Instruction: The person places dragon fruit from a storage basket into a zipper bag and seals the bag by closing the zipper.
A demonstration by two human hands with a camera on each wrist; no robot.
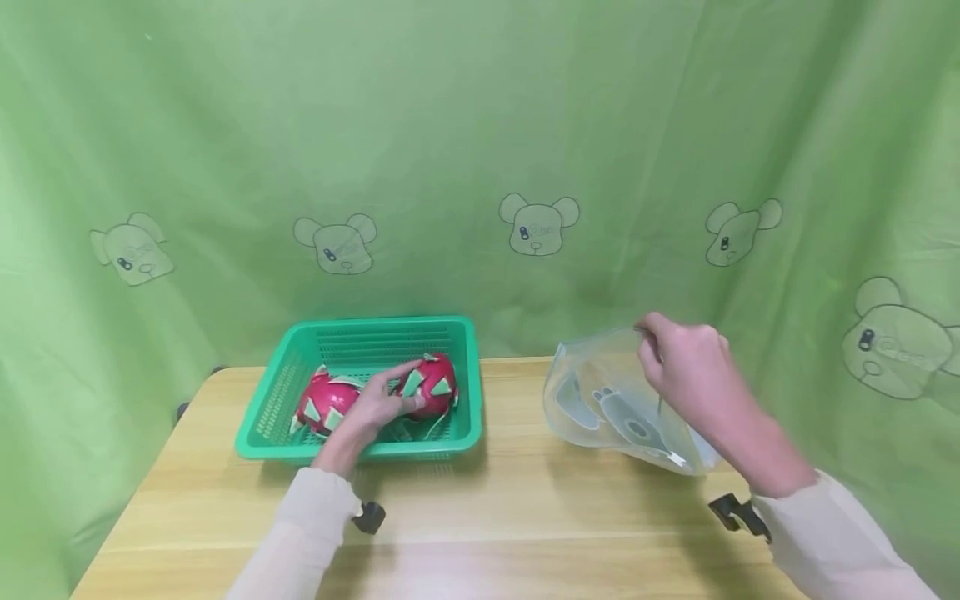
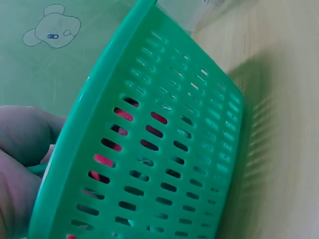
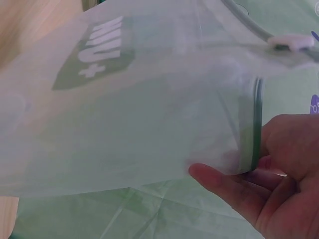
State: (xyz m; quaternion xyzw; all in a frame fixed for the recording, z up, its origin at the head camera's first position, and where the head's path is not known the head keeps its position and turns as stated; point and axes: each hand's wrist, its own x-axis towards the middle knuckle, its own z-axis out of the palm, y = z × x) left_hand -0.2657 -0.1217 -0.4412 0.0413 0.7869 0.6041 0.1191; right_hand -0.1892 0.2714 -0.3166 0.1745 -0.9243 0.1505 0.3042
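Inside the green plastic basket [image 1: 471, 392], two pink dragon fruits with pale green scales lie side by side. My left hand [image 1: 378, 404] reaches over the near rim and grips the right dragon fruit [image 1: 438, 379], fingers along its upper left side and thumb at its front. The left dragon fruit [image 1: 324, 402] is partly covered by this hand and wrist. On the right, my right hand [image 1: 686, 358] pinches the upper edge of a translucent zip bag [image 1: 592, 392] with a pale printed pattern. In the right wrist view, the bag [image 3: 139, 134] hangs from between thumb and fingers.
The wooden table [image 1: 517, 517] carries the basket near its back left edge. Close behind hangs a green curtain [image 1: 435, 150] printed with bear heads. Black wrist devices stick out beside both sleeves. The basket's slotted wall [image 2: 164, 144] fills the left wrist view.
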